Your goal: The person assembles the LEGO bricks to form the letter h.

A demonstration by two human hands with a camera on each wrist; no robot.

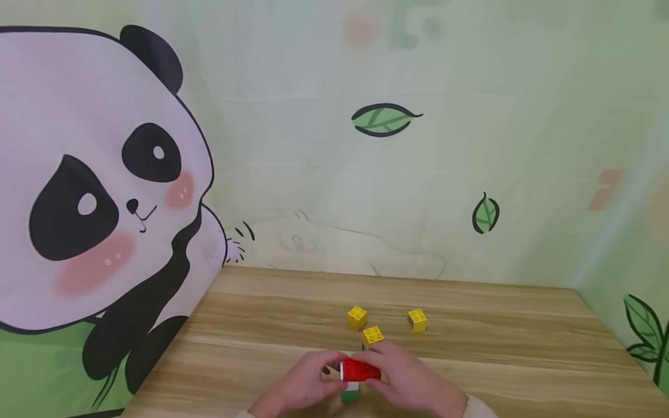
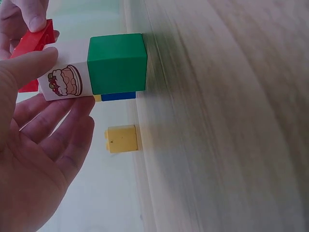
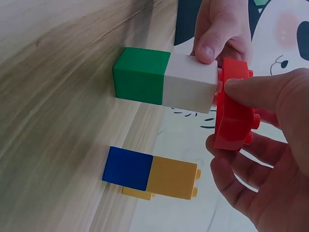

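A green block stands on the wooden table with a white block stacked on it; a cake picture shows on the white one in the left wrist view. My left hand holds the white block between thumb and fingers. Just over its studs is a long red brick, slightly tilted, some studs still visible beneath it. My right hand pinches this brick, thumb on one side and fingers on the other.
Behind the hands, a yellow block sits on a blue block. Two more yellow blocks, one at the back and one to the right, rest on the table. A panda-printed backdrop rises along the table's far edge.
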